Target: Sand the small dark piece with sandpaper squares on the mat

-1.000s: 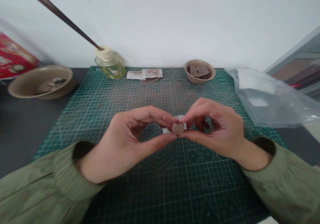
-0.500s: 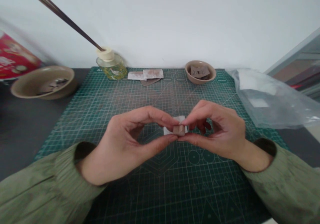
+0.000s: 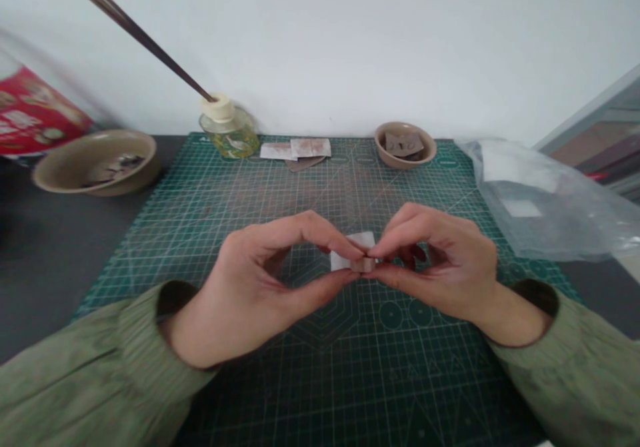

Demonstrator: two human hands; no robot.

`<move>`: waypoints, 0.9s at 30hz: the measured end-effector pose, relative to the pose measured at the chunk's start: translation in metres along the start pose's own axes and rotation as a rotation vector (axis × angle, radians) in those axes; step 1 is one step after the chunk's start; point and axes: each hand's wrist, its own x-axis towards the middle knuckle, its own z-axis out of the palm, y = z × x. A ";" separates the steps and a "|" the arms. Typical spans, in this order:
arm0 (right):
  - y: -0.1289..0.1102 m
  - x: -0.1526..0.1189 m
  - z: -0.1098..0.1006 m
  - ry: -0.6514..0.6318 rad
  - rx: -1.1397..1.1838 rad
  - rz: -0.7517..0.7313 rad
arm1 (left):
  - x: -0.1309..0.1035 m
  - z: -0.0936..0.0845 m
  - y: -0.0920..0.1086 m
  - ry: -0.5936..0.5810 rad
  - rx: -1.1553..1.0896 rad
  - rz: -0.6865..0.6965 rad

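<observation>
1. Nearest stuff first: green sleeves (image 3: 75,360) come in from the lower left and lower right of the frame, with two bare hands meeting a bit right of centre.
2. Left hand (image 3: 255,287): thumb and index finger make a long loop, tips closed down on the left end of a small brownish piece (image 3: 363,264). Its other fingers are mostly hidden.
3. Right hand (image 3: 445,267): same kind of pinch, tips on the right end of that piece, spare fingers curled in behind.
4. So here's the relation that matters imo: the piece sits right between the two pinches, touching both, so neither hand is nearer. Its long side seems to run left to right, fingertip to fingertip, but the fingers cover its ends, so don't quote me.
5. Just behind the fingertips there's some white paper (image 3: 364,238), partly blocked, over the green cutting mat (image 3: 430,380) on the dark tabletop (image 3: 45,254).
6. Way up top: reed diffuser (image 3: 235,137) upper left, paper strips (image 3: 311,147) top middle, small bowl (image 3: 384,155) upper right of centre.
</observation>
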 end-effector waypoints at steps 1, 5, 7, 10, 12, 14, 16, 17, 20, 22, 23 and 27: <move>0.000 0.000 0.000 -0.001 -0.005 -0.001 | 0.000 0.000 0.000 0.000 0.003 0.004; -0.001 0.000 0.000 -0.013 -0.031 0.024 | 0.000 0.000 0.002 0.000 0.021 -0.025; -0.002 0.000 0.000 -0.017 -0.031 0.041 | 0.000 0.000 0.004 -0.001 0.024 -0.046; -0.002 0.000 -0.001 -0.018 -0.026 0.052 | 0.001 0.000 0.005 0.003 0.025 -0.051; -0.002 -0.001 -0.001 -0.021 -0.028 0.052 | 0.001 0.000 0.005 0.002 0.026 -0.052; -0.002 -0.001 -0.001 -0.026 -0.032 0.050 | 0.001 0.001 0.004 -0.001 0.027 -0.057; -0.001 -0.001 -0.002 -0.029 -0.034 0.053 | 0.001 0.000 0.004 -0.005 0.023 -0.061; -0.001 -0.001 -0.001 -0.028 -0.032 0.051 | 0.000 0.000 0.004 -0.006 0.018 -0.062; -0.001 -0.001 -0.001 -0.020 -0.020 0.042 | 0.000 0.000 0.003 -0.005 0.006 -0.076; -0.001 -0.001 -0.001 -0.018 -0.012 0.041 | -0.001 0.000 0.003 0.000 0.008 -0.086; -0.001 -0.001 -0.001 -0.018 -0.012 0.048 | -0.001 0.000 0.003 0.003 0.011 -0.089; -0.002 -0.002 -0.001 -0.012 -0.042 0.099 | 0.000 0.000 0.003 0.037 0.039 -0.097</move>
